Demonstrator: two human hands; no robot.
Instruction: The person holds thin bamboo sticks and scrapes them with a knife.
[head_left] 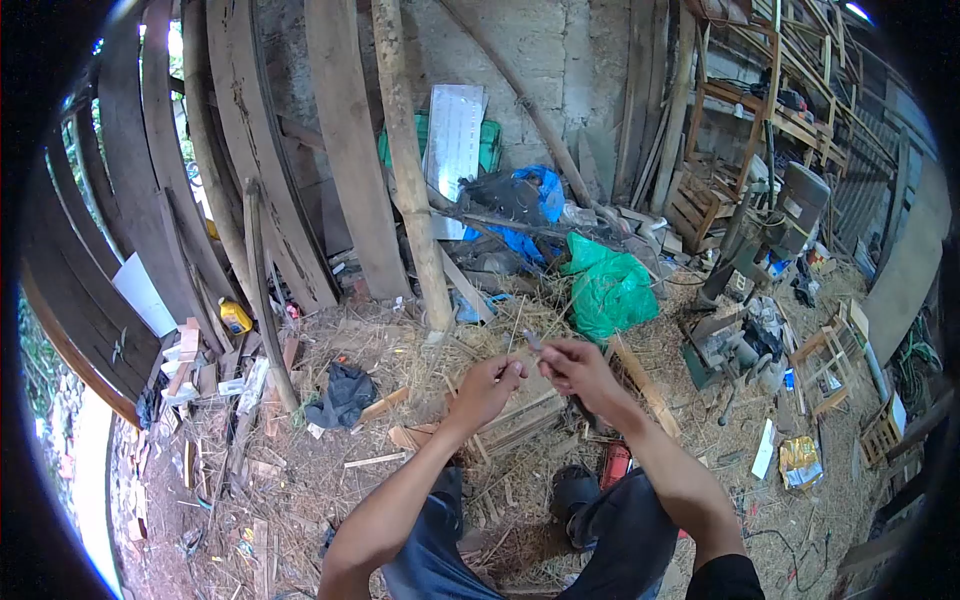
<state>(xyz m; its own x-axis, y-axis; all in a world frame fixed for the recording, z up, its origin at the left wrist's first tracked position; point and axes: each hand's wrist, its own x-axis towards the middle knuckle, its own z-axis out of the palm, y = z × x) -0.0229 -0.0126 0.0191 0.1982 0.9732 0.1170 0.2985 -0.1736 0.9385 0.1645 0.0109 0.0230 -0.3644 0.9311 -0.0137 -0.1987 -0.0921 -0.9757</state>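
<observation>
My left hand (488, 388) is closed, thumb against fingers, on a thin light-coloured stick or wire (517, 325) that points up from the pinch. Close beside it, my right hand (582, 372) is wrapped round a small tool with a grey metal tip (533, 341). A dark part shows below that palm, perhaps its handle; the fingers hide the rest, so its kind is unclear. Both hands are raised in front of my knees. Beneath them, wooden boards (525, 425) lie on the straw-covered ground. A red object (615, 463) lies by my right boot (574, 490).
A green plastic bag (608, 290) sits ahead. A wooden pole (405, 160) stands left of it. On the right are a machine with a motor (800, 200) and a wooden frame (825, 375). A black plastic bag (343, 394) and a yellow bottle (234, 317) lie left.
</observation>
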